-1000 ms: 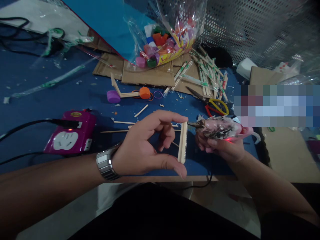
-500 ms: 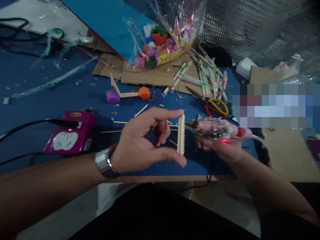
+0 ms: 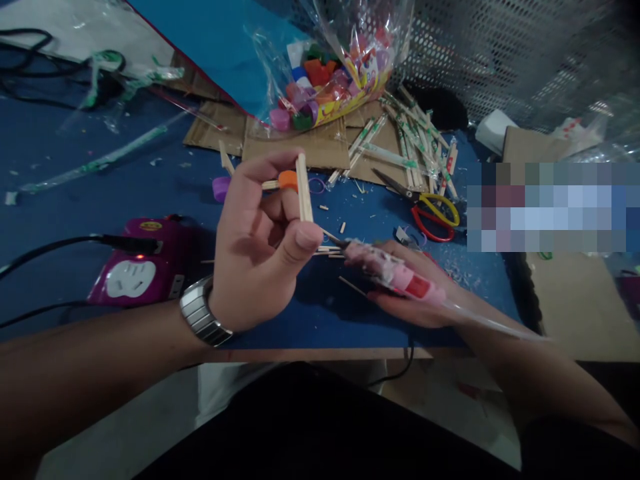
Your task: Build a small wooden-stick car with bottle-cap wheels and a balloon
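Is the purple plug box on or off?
It looks on: a small red light glows on the purple plug box, beside the black plug.

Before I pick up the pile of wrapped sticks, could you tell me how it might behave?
The wrapped sticks look straight and slender, so each should feel stiff and fairly light. Their shiny plastic sleeves would probably make them slippery. They cross loosely over the cardboard with no tie in view, so the pile may slide apart.

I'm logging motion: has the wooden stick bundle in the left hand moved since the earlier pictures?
Yes, up and left in view: the bundle, once below and right of the orange cap, now appears beside it.
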A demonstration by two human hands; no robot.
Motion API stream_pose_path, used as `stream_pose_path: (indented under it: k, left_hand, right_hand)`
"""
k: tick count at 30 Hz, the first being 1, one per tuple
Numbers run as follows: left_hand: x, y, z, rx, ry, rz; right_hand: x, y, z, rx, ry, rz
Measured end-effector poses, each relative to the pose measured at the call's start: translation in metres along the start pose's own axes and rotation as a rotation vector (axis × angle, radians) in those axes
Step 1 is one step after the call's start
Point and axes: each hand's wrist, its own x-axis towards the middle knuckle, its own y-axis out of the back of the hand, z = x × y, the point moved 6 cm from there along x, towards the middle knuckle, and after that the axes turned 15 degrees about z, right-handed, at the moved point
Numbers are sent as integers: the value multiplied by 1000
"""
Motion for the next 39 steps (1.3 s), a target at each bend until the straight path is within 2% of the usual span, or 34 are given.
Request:
stream_pose_path:
  k: [2,4,8,16,21,26,28,33,35,39]
  left_hand:
    - [3,1,-1,-25,-40,6]
    - [6,1,-3,-20,-21,14]
    - [7,0,-2,-25,16,39]
    - [8,1,-3,-30,-28,32]
    - [7,0,-1,31,35,55]
    - [7,1,1,10,-20,47]
    - [5,1,0,14,-22,23]
    - [-5,-5,6,77,28,-81]
    - [-10,-10,7,183,109,-153]
    - [-17,-19,14,283,66,-286]
  right_hand:
    - [2,-5,-7,-5,81,-75]
    - [3,-7,-12,21,138,-157]
    - [2,-9,-14,125,144,-329]
    - [3,-10,-19,150,113,-387]
    - [3,-9,-14,146,136,-341]
    - [4,1,3,23,107,-138]
    - [5,6,8,119,36,-69]
    - [2,3,11,604,-324,-23]
    - [1,2,6,681,-359,-2]
    - [-2,2,-1,651,-367,23]
